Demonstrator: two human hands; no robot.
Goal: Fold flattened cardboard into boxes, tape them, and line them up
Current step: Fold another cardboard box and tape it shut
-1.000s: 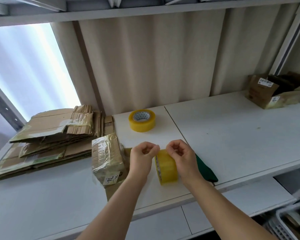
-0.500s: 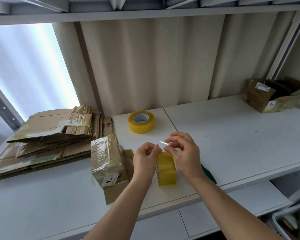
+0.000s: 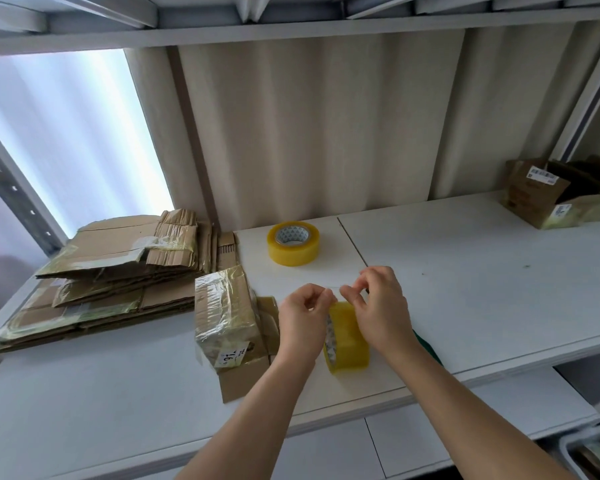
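Head view: both hands (image 3: 340, 313) pinch tape roll (image 3: 347, 337).

Two bare forearms enter from the lower edge of the head view, each ending in a bare hand. No sleeve, cuff, glove, watch, bracelet or ring shows on either arm up to the frame's edge. The left hand (image 3: 303, 318) shows its back and knuckles, with short fingernails barely visible. The right hand (image 3: 381, 310) also shows its back, the knuckles forming a ridged row. Both forearms are slender and smooth, with no markings, bandages or tattoos visible.
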